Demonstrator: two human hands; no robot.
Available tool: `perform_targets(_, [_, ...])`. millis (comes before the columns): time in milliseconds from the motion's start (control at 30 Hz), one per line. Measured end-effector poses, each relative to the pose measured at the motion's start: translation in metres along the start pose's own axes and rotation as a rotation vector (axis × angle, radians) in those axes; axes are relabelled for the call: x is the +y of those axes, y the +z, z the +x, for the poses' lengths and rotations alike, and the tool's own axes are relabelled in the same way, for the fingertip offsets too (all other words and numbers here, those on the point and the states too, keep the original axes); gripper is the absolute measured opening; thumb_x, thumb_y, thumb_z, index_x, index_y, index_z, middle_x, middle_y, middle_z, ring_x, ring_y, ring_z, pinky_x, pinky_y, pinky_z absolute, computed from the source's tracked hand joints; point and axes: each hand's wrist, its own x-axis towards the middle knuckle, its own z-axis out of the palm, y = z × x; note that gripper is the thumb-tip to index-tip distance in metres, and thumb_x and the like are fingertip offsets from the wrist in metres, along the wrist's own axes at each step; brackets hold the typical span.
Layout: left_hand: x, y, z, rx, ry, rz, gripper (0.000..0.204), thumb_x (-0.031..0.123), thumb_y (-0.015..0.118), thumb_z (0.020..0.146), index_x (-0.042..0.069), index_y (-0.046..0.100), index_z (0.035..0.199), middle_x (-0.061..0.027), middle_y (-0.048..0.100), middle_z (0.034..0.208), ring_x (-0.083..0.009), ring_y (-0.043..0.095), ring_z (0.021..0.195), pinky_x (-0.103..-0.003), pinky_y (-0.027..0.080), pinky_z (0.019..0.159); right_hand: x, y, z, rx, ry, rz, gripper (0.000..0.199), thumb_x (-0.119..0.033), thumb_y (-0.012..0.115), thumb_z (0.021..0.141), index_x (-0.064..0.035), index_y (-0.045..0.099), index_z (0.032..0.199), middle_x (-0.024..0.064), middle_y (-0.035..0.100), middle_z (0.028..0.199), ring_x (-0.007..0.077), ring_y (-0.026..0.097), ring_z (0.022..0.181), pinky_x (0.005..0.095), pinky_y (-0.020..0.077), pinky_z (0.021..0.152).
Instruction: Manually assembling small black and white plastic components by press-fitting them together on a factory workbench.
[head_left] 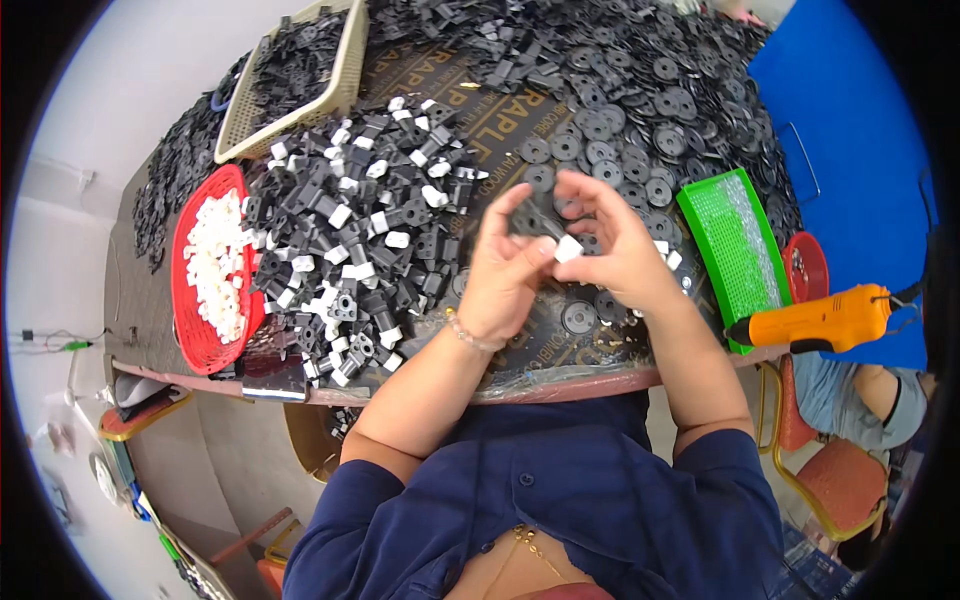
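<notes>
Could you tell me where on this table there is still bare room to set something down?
The clearest bare patch lies along the near edge of the table, under the hands, left and right, with only scattered discs. The green tray looks empty. Elsewhere it is crowded: assembled pieces left, black discs across the back.

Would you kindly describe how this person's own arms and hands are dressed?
Both forearms are bare from about the elbow down. Dark navy sleeves of a buttoned shirt end near the elbows. The left hand has a thin, pale beaded bracelet at its wrist. The right hand shows no bracelet or watch, and neither hand wears a glove.
</notes>
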Motion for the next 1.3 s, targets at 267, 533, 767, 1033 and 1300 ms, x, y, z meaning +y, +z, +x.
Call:
perform_targets(267, [-0.009, -0.007, -0.001, -0.133, -0.066, -0.278, 0.055, 0.038, 0.051, 0.101, 0.023, 0.032, 0.149, -0.006, 0.059, 0.123, -0.0195, 0.06, 0.113, -0.041, 0.05, 0.096, -0.049, 0.032, 0.029, -0.108, 0.012, -0.03, 0.075, -0.01, 0.087, 0.065, -0.0039, 0.052, 0.131, 0.0079, 0.063, 0.124, 0.0163, 0.058, 0.114, 0.0308, 0.0488, 0.095])
perform_targets(533, [-0.003, -0.022, 0.009, 0.14, -0.062, -0.376, 0.049, 0.041, 0.044, 0.101, 0.003, 0.052, 0.13, -0.0099, 0.06, 0.131, -0.0256, 0.056, 0.123, -0.044, 0.043, 0.106, -0.035, 0.151, 0.15, -0.288, -0.465, -0.477, 0.089, -0.035, 0.085, 0.071, 0.0006, 0.044, 0.142, 0.0246, 0.052, 0.139, 0.0368, 0.05, 0.13, 0.0383, 0.0378, 0.112])
perform_targets(767, [0.002, -0.025, 0.009, 0.304, -0.095, -0.392, 0.037, 0.038, 0.049, 0.1, 0.013, 0.052, 0.126, -0.0057, 0.065, 0.094, -0.0191, 0.063, 0.085, -0.031, 0.046, 0.072, -0.013, 0.092, 0.245, 0.054, -0.343, -0.846, 0.032, -0.025, 0.063, 0.086, -0.005, 0.071, 0.11, 0.0161, 0.071, 0.104, 0.0327, 0.066, 0.101, 0.0412, 0.0519, 0.089])
perform_targets(1033, [-0.001, -0.023, 0.014, 0.327, -0.125, -0.369, 0.039, 0.036, 0.051, 0.099, 0.01, 0.05, 0.128, -0.0059, 0.065, 0.093, -0.0196, 0.064, 0.085, -0.03, 0.048, 0.072, 0.062, -0.051, 0.21, 0.19, -0.171, -1.716, 0.028, -0.014, 0.062, 0.084, -0.0126, 0.072, 0.11, 0.0112, 0.068, 0.107, 0.0313, 0.064, 0.101, 0.0455, 0.0498, 0.087])
perform_targets(1300, [0.005, -0.002, 0.008, 0.079, -0.254, -0.322, 0.05, 0.039, 0.044, 0.104, 0.008, 0.041, 0.144, -0.0156, 0.061, 0.126, -0.0264, 0.063, 0.112, -0.039, 0.053, 0.096, -0.012, 0.006, 0.057, -0.042, -0.42, -0.753, 0.04, -0.011, 0.078, 0.073, -0.005, 0.067, 0.11, 0.0096, 0.064, 0.11, 0.0259, 0.062, 0.101, 0.0337, 0.0516, 0.086])
